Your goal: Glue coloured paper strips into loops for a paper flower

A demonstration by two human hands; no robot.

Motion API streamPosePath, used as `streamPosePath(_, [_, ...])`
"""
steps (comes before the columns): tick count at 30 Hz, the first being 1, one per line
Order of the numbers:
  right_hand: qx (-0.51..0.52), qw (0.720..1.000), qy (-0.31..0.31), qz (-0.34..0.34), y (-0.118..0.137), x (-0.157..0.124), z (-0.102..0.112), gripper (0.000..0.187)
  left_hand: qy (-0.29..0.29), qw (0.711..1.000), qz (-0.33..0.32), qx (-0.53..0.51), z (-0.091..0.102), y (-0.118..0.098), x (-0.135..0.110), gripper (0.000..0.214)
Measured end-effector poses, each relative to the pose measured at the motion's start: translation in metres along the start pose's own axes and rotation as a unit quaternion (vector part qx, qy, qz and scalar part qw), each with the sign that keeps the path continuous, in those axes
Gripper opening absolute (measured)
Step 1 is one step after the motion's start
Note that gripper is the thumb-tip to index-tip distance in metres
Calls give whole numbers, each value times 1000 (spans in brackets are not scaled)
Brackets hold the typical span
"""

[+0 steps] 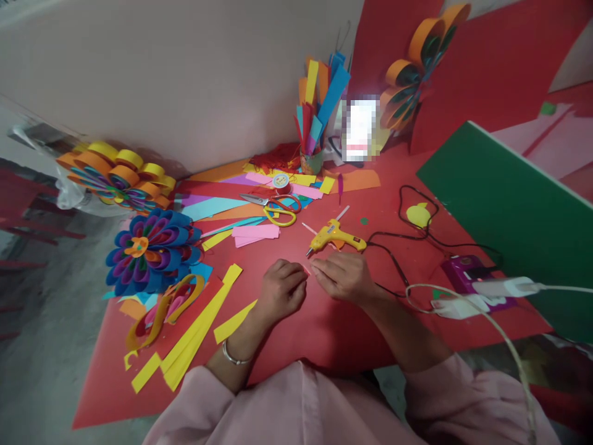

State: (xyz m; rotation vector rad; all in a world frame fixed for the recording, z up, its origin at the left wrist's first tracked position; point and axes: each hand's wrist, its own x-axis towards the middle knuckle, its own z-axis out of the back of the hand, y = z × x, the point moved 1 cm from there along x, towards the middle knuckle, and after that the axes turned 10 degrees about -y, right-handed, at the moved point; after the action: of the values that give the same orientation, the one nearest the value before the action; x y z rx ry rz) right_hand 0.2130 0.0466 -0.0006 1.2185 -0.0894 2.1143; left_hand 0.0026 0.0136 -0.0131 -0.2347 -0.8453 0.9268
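My left hand (pixel 283 287) is closed, its fingers curled above the red table (pixel 324 330). Opposite it, my right hand (pixel 341 275) is closed in a pinch, the fingertips a short way from the left ones. A small, thin, pale pinkish bit (pixel 306 270) shows between the two hands, too small to name. Just beyond my right hand lies a yellow glue gun (pixel 336 236), its nozzle pointing toward the gap between my hands. A yellow paper strip (pixel 235 322) lies beside my left forearm.
Scissors (pixel 282 208), a thread spool (pixel 280 182) and pink paper strips (pixel 256 235) lie ahead. Paper flowers (pixel 151 253) stand at left, a cup of strips (pixel 311 162) at the back. Black cord (pixel 393 235) runs to a purple power strip (pixel 467 275) near a green board (pixel 519 228).
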Motion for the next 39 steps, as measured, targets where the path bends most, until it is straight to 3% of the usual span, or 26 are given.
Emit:
streamPosePath(11, [-2, 997, -66, 36, 2, 7, 3, 10, 0, 1000, 1, -1, 1, -1, 1, 19])
streamPosePath(39, [-2, 998, -57, 36, 1, 5, 2, 12, 0, 1000, -5, 4, 0, -1, 1, 17])
